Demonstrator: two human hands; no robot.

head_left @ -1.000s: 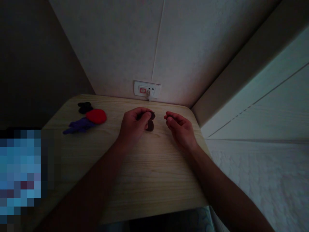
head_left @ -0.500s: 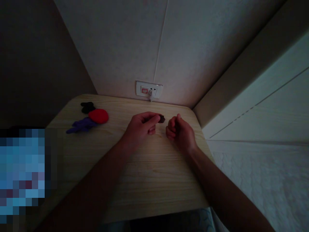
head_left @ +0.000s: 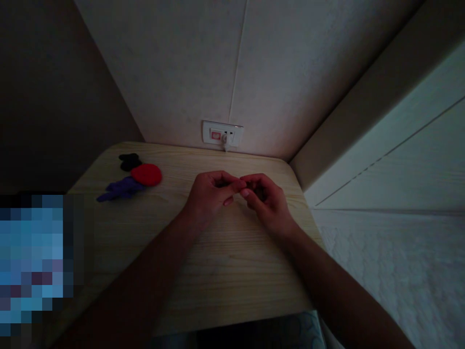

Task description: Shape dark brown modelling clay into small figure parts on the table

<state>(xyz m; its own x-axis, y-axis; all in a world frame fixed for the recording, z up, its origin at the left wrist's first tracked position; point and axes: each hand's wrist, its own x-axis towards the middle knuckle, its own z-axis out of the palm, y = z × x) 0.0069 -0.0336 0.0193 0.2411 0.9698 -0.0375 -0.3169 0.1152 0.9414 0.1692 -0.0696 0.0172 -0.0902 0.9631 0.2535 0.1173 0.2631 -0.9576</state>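
Note:
Over the wooden tabletop, my two hands meet with their fingertips together. My left hand is closed in a pinch around a small dark brown lump that looks like modelling clay. My right hand has its thumb and index finger closed on the same lump from the right. The fingers hide most of it. Lying at the back left are a flat red disc, a ragged purple piece and a black lobed piece, touching or overlapping.
A wall socket with a plug in it sits just above the table's back edge. To the right stand a pale panel and a white quilted surface. A blurred-out blue patch covers the lower left.
My right hand has moved left and its fingers now pinch the dark lump beside my left fingertips. The lump, visible before, is now mostly covered. The view has shifted slightly.

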